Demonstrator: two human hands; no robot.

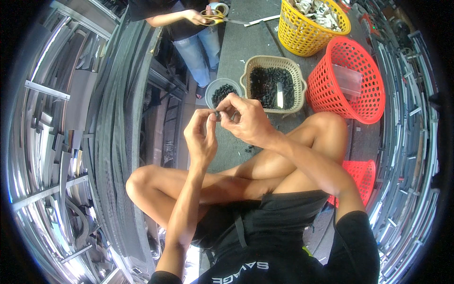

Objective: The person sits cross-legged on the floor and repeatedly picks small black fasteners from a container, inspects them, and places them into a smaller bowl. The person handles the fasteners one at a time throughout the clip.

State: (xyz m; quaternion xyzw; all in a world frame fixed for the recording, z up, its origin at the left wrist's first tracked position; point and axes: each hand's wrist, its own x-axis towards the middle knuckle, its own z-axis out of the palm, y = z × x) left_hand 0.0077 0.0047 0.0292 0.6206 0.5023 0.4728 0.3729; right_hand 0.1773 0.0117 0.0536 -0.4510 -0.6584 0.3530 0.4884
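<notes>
My left hand (pixel 200 137) and my right hand (pixel 248 120) meet in front of me, fingertips pinched together on one small dark piece (pixel 218 114). Its exact kind is too small to make out, and fingers cover most of it. Just beyond them stands a round translucent bowl (pixel 210 85) with small black pieces (pixel 225 93) inside. To its right, a beige plastic basket (pixel 302 71) contains many more small black pieces (pixel 267 87) and a whitish strip-like object (pixel 280 95).
A yellow basket (pixel 291 35) of white pieces and a red basket (pixel 326 90) with a clear item stand at the right. Another red basket (pixel 364 180) sits by my right arm. A co-worker's hand (pixel 196 17) holds yellow-handled scissors (pixel 215 19). Metal profiles (pixel 56 142) fill racks on both sides.
</notes>
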